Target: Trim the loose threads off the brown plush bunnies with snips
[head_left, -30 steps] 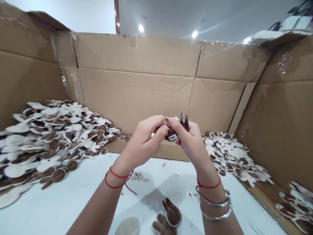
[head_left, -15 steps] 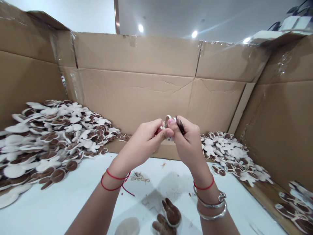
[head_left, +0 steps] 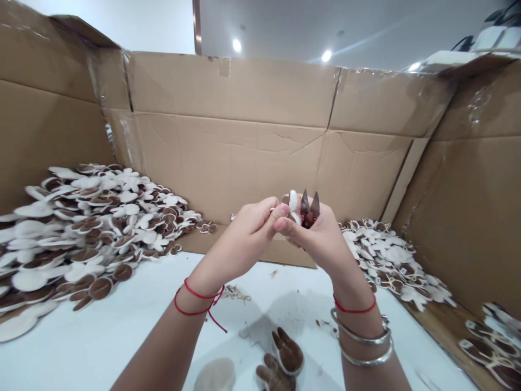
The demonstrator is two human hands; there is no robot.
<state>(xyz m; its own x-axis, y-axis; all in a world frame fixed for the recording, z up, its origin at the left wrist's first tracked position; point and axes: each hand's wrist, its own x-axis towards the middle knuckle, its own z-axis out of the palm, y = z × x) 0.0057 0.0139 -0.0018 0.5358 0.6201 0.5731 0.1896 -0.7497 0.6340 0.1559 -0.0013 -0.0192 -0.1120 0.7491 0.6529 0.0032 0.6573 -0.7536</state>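
1. Near: two brown rabbit pieces (head_left: 285, 361) on white table (head_left: 150, 331).
2. Mid: brown-and-white piece (head_left: 293, 201) between both hands, left hand (head_left: 246, 233) pinching its left side; long axis hidden. Right hand (head_left: 321, 236) grasps piece plus snips (head_left: 315, 205), just right of it.
3. Versus previous frame: right thumb now below left; blades spread.
4. Far: cardboard wall (head_left: 228, 157).

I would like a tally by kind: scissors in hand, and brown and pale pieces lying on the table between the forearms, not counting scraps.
Scissors, in the right hand: 1
Brown pieces: 2
Pale piece: 1
Total: 4
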